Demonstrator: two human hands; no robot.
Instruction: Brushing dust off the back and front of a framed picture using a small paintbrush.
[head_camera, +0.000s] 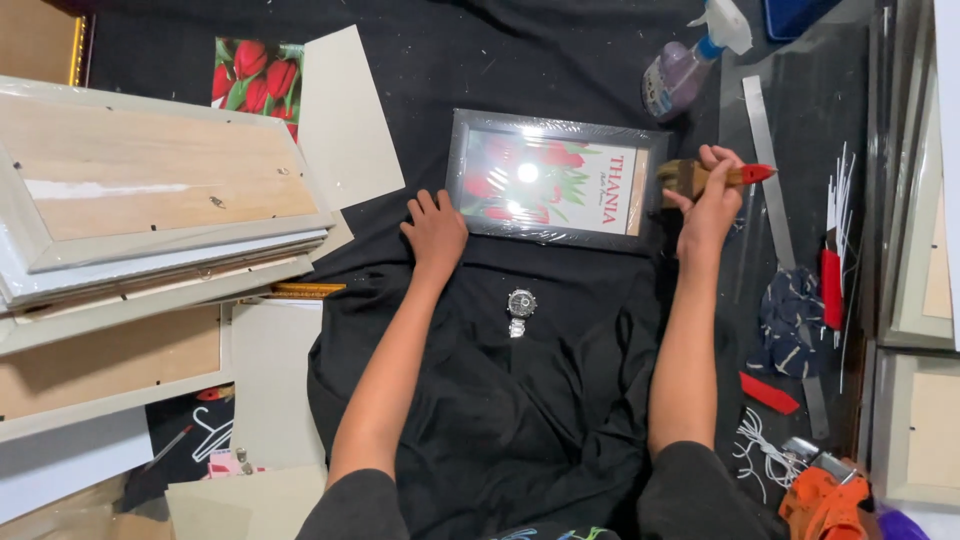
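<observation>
Black cloth (520, 60) covers the work surface, and on it, straight ahead of you, lies a dark picture frame (556, 178) sealed in shiny clear film, with a red tulip print showing behind the glare and a pale strip of lettering at its right end. Your left hand (435, 232) rests flat on the cloth, fingers spread, touching or just short of the frame's lower left corner, which reads as a way of steadying it. Your right hand (712, 200) is closed around a paintbrush (712, 176) with a red handle tip and tan bristles; the bristles sit at the frame's right edge, a grip that suits sweeping along the wrapped surface. The two hands are well apart, one at each end of the frame. Between your forearms a metal wristwatch (520, 306) lies on the cloth, near the frame's lower edge. Beyond the frame's upper right corner a spray bottle (688, 62) lies tilted, filled with purple liquid, with a white trigger and a blue collar; its label is too small to make out. A long metal ruler (772, 190) runs down the right side. To your left a stack of pale frames (150, 200) lies back-side up, showing bare wooden backing boards, and behind it another tulip print (255, 72) lies beside a sheet of cream card (348, 120). A small yellow measuring strip (302, 291) pokes out below the stack.
</observation>
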